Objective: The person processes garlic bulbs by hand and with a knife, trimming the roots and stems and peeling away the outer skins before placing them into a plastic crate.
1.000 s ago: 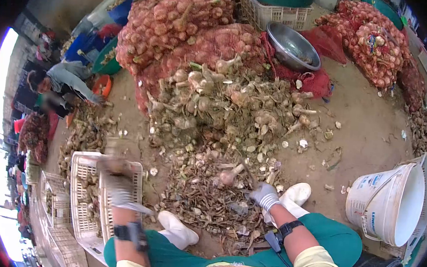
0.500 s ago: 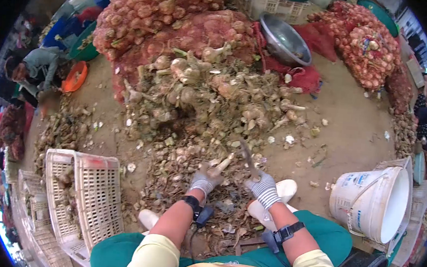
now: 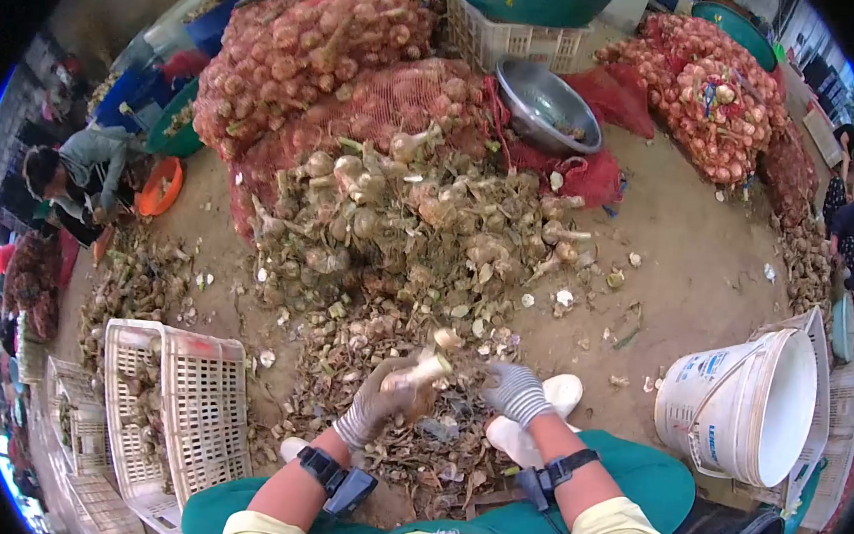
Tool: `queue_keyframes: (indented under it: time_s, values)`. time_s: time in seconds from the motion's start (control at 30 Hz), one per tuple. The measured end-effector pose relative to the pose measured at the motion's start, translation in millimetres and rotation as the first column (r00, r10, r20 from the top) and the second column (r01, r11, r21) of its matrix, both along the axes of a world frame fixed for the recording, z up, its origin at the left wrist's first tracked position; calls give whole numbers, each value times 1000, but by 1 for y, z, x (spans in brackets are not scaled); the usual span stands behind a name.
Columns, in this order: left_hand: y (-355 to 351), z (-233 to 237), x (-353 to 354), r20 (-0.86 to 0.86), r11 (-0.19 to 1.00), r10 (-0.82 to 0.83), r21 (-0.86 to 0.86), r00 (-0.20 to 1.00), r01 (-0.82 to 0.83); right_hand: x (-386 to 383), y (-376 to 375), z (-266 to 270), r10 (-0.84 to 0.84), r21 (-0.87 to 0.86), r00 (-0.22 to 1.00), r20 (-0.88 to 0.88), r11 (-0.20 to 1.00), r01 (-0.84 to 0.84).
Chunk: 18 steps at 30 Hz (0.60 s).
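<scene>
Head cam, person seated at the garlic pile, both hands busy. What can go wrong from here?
1. The left hand holds a garlic bulb close to the right hand. What the right hand's grip holds is hidden, but a slip could catch the gloved fingers.
2. Loose husks lie thick around the white shoe, so footing may be poor on standing.
3. The white bucket lies tilted and might roll.

Our left hand (image 3: 381,399) and right hand (image 3: 516,389) are gloved in grey with striped cuffs. The garlic bulb (image 3: 417,370) is pale tan, our trousers (image 3: 671,477) green, the bucket (image 3: 737,412) white, the lattice crate (image 3: 197,405) white, the mesh sacks (image 3: 361,91) red.
</scene>
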<state>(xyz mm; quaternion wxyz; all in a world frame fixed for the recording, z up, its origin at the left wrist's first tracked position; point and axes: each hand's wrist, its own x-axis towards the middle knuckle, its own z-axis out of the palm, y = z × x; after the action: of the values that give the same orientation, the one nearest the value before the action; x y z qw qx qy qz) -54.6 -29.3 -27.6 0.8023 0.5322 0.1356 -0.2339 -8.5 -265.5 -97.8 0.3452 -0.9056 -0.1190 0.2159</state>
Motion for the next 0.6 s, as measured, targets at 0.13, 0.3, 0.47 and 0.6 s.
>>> queue_keyframes:
  time_s: [0.13,0.3,0.47,0.6]
  values:
    - [7,5,5,63,995,-1,103,998,-5,-3,-17,12,-237,-61,895,-378,971,232]
    - [-5,10,-6,147,966,-159,229,976,123,-20,30,59,-70,723,871,-487,527,446]
    - [-13,23,-21,357,479,-436,869,826,-123,-35,40,77,-109,701,793,-599,408,586]
    - [-12,26,-17,76,988,-57,-137,995,67,-50,45,111,75,745,806,-587,439,502]
